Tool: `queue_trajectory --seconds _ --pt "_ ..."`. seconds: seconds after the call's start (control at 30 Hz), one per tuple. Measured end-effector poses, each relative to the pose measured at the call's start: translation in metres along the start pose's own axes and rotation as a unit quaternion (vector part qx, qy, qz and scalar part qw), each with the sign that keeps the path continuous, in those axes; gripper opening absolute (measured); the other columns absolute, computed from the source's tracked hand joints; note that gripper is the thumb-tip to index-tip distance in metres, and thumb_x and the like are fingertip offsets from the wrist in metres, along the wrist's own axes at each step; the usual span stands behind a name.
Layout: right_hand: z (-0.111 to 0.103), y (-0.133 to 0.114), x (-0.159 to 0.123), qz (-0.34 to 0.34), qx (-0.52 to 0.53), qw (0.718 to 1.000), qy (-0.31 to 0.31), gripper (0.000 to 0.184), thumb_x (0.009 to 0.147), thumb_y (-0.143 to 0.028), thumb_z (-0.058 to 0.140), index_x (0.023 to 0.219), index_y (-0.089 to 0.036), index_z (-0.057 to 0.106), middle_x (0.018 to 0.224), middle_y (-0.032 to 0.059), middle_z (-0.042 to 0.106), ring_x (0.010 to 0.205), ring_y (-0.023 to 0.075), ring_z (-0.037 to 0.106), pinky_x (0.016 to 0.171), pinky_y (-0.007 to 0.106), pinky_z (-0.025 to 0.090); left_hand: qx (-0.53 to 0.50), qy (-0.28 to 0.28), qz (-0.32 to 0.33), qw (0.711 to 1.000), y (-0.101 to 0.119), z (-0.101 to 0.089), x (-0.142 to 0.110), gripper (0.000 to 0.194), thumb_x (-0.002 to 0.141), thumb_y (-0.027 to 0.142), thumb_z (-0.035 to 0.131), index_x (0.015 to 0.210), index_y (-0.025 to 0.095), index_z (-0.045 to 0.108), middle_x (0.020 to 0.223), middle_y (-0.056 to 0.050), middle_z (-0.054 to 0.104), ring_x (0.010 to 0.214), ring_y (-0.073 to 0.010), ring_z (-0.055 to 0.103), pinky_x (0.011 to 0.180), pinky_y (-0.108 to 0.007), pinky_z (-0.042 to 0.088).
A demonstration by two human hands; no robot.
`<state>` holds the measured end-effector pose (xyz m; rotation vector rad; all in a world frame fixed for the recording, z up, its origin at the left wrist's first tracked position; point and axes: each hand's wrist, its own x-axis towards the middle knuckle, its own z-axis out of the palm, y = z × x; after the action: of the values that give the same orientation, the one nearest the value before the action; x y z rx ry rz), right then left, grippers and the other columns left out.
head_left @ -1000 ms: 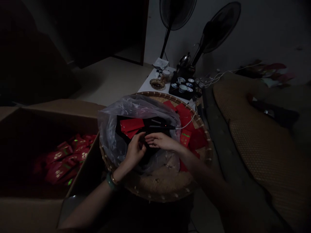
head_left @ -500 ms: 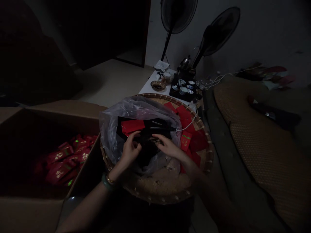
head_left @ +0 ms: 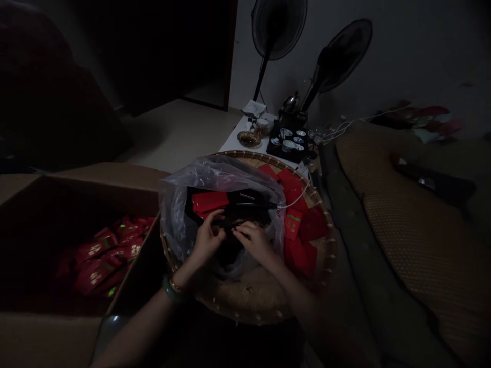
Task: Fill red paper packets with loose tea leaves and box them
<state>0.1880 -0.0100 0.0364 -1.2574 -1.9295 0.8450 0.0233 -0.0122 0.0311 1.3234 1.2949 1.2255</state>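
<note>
Both hands work together inside a clear plastic bag [head_left: 184,204] that lies in a round woven basket tray [head_left: 268,306]. My left hand [head_left: 208,236] has its fingers curled, pinching something small and dark that I cannot make out. My right hand [head_left: 253,240] meets it from the right, fingers also bent on the same dark stuff. A red packet [head_left: 209,200] lies in the bag just beyond the fingers, beside a dark device [head_left: 251,200] with a white cable. More red packets [head_left: 303,225] lie on the tray to the right.
An open cardboard box [head_left: 88,174] on the left holds several red packets [head_left: 103,255]. Beyond the tray stand a small white table with a tea set [head_left: 289,140] and two standing fans [head_left: 278,23]. A woven mat [head_left: 414,214] covers the seat on the right.
My right hand pulled back from the bag's middle toward me and closed in on my left hand. The left hand stayed nearly in place, fingers still curled.
</note>
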Motion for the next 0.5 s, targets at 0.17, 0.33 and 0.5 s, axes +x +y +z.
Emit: queue_trajectory --seconds 0.17,0.33,0.5 --pt "-0.004 -0.007 -0.002 -0.030 -0.040 0.998 0.038 0.018 0.084 -0.025 0.056 0.098 -0.021 0.068 0.090 0.0057 0.063 0.090 0.0189 0.056 0.081 0.033 0.044 -0.007 -0.014 0.003 1.000 -0.002 0.003 0.000 0.053 0.065 0.010 0.053 0.116 0.018 0.048 0.103 -0.006 0.057 0.053 -0.0032 0.047 0.051 -0.017 0.039" --pt "-0.005 -0.013 -0.004 -0.062 -0.070 0.995 0.014 0.026 0.080 -0.025 0.061 0.106 -0.021 0.063 0.098 0.0064 0.061 0.095 0.0195 0.054 0.086 0.035 0.044 -0.009 -0.007 0.013 1.000 0.001 0.003 0.000 0.052 0.064 0.009 0.053 0.115 0.018 0.050 0.100 -0.005 0.058 0.057 -0.0045 0.049 0.055 -0.018 0.040" --pt "0.001 -0.004 -0.006 -0.103 -0.073 0.992 -0.022 0.021 0.079 -0.019 0.060 0.100 -0.021 0.063 0.099 0.0068 0.061 0.093 0.0183 0.057 0.081 0.031 0.047 -0.021 -0.014 0.003 1.000 0.005 0.004 0.000 0.052 0.065 0.010 0.053 0.116 0.018 0.049 0.102 -0.005 0.057 0.051 -0.0029 0.047 0.050 -0.018 0.038"
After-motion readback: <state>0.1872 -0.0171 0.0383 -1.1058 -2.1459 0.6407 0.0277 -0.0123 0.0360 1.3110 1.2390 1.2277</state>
